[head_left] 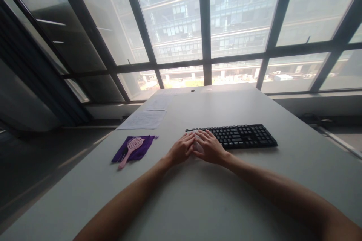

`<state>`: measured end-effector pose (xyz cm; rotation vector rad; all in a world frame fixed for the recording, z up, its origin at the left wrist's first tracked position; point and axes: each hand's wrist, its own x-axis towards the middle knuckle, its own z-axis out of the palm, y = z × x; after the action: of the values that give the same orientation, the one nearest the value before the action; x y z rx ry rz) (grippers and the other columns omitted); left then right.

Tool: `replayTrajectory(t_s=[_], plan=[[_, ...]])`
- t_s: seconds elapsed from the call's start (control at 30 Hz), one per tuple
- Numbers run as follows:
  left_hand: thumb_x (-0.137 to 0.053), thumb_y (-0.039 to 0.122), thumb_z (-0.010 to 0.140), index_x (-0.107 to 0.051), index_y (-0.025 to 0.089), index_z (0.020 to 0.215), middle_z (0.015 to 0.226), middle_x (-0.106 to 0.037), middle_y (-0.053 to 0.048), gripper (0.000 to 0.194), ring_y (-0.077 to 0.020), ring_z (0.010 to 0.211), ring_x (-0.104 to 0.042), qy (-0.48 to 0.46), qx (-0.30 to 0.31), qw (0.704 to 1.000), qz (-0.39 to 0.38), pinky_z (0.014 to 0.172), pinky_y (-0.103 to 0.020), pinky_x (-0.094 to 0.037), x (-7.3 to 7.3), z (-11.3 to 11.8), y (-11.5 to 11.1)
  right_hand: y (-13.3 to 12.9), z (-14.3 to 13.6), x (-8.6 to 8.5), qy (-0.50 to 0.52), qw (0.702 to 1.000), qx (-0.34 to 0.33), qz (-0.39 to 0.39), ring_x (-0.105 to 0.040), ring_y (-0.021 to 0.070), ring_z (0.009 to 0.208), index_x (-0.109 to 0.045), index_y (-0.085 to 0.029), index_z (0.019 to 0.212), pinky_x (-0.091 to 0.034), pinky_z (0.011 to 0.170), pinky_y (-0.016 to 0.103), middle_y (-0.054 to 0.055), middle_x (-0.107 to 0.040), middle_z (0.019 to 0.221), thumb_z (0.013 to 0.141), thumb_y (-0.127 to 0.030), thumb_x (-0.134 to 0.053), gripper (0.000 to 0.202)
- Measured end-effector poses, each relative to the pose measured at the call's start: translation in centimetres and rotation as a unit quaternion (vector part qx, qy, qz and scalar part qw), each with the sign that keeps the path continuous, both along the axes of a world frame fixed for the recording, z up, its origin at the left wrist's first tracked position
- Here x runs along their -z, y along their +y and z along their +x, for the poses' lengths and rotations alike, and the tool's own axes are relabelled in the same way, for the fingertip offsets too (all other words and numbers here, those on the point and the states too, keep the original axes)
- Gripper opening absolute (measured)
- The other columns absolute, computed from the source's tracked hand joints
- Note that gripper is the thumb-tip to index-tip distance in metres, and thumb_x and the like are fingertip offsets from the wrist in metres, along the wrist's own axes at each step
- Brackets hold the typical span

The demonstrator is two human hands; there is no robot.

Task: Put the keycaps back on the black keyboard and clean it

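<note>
At the left end of a black keyboard (240, 136), both of my hands come together around a small whitish thing. My left hand (181, 148) curves over its left side, with the fingers close together. From the right, my right hand (209, 147) covers it, and its fingertips meet those of the left. Only a pale patch of the whitish thing (198, 145) shows between the hands, so its kind is hidden. The right hand also hides the keyboard's near left corner.
Left of my hands, a pink hairbrush (134, 144) lies on a purple drawstring pouch (147, 147). Behind it are printed paper sheets (145, 119) on the white table (220, 196). Large windows (175, 19) stand beyond the table's far edge. A dark curtain (36, 67) hangs at left.
</note>
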<state>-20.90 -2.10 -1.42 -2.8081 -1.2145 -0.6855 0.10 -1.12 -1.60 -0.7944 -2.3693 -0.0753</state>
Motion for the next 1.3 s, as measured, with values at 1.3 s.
replayTrajectory(t_s=[1.3], plan=[[-0.057,0.037,0.097,-0.045,0.024,0.15,0.153,-0.05,-0.011,0.055,-0.0299,0.145,-0.042,0.008,-0.051,0.998,0.019,0.122,-0.054,-0.032,0.8,-0.7,0.3,0.4,0.5,-0.4,-0.045,0.998,0.034,0.009,-0.041,0.033,0.144,-0.057,-0.013,0.139,-0.023,0.123,0.057,0.018,-0.055,0.147,0.099,-0.043,-0.055,0.05]])
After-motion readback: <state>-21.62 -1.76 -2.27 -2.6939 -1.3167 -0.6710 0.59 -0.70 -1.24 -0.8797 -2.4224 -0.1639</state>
